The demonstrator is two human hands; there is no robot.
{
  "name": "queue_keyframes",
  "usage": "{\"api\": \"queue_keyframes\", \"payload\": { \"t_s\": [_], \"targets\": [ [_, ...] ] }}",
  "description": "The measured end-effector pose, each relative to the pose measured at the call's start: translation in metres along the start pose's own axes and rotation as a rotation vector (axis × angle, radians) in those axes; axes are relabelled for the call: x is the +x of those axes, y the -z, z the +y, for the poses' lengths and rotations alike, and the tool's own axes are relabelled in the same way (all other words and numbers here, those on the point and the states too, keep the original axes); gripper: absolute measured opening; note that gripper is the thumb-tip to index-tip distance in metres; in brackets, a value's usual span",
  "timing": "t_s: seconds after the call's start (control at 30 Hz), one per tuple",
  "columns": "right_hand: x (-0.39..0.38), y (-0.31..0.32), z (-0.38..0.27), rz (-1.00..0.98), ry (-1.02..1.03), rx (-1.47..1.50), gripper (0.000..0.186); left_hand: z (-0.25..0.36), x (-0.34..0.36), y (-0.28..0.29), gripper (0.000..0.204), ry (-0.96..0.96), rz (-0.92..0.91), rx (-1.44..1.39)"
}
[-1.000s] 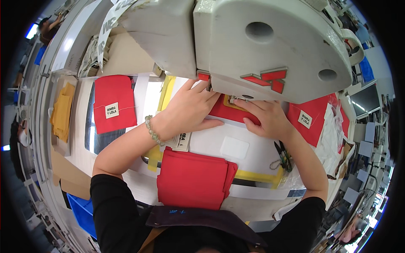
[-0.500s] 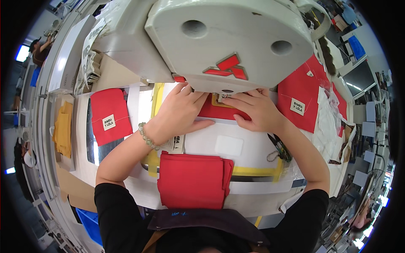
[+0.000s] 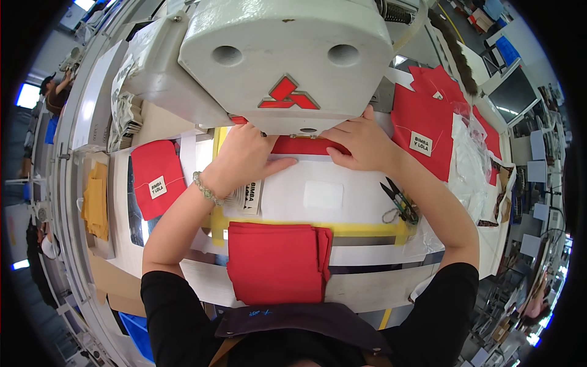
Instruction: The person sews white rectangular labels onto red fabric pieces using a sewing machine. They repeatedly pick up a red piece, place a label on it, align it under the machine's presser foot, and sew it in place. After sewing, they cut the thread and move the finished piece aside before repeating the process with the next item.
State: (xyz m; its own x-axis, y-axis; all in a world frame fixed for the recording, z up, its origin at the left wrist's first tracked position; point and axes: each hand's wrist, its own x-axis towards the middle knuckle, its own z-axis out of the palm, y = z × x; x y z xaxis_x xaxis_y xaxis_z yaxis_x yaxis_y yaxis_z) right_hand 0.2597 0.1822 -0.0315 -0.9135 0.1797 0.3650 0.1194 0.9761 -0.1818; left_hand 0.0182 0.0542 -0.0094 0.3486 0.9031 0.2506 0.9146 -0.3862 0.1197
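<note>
Under the white head of an industrial sewing machine (image 3: 281, 61) lies a red fabric piece (image 3: 309, 146), only its near strip showing. My left hand (image 3: 241, 156) rests at the strip's left end, thumb stretched out and fingertips partly hidden by the machine head. On the right end my right hand (image 3: 364, 144) lies flat, its fingers spread and some tips covered by the head. A sliver of metal clamp (image 3: 306, 136) shows between the hands. Beside my left wrist is a stack of cream labels (image 3: 247, 199). Neither hand is closed around anything.
A stack of red fabric pieces (image 3: 275, 263) sits at the near table edge. Labelled red pieces lie left (image 3: 168, 174) and right (image 3: 409, 113). Thread snips (image 3: 400, 202) rest near my right forearm, with crumpled clear plastic (image 3: 468, 162) beyond. A box holds yellow packets (image 3: 95, 202).
My view has shifted, and the machine head sits further left in it. The clamp and the label inside it, visible before, are now mostly hidden. My hands stay on the red piece.
</note>
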Motion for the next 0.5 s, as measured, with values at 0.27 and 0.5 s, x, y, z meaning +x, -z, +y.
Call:
{"api": "queue_keyframes", "payload": {
  "t_s": [0.27, 0.5],
  "targets": [
    [0.0015, 0.0013, -0.0038, -0.006, -0.001, 0.031, 0.042, -0.0041, -0.0002, -0.0009, 0.059, -0.026, 0.021, -0.023],
    [-0.0005, 0.0008, -0.0067, 0.003, -0.009, 0.002, 0.042, -0.0034, -0.0057, -0.0018, 0.057, 0.069, -0.128, -0.058]
  ]
}}
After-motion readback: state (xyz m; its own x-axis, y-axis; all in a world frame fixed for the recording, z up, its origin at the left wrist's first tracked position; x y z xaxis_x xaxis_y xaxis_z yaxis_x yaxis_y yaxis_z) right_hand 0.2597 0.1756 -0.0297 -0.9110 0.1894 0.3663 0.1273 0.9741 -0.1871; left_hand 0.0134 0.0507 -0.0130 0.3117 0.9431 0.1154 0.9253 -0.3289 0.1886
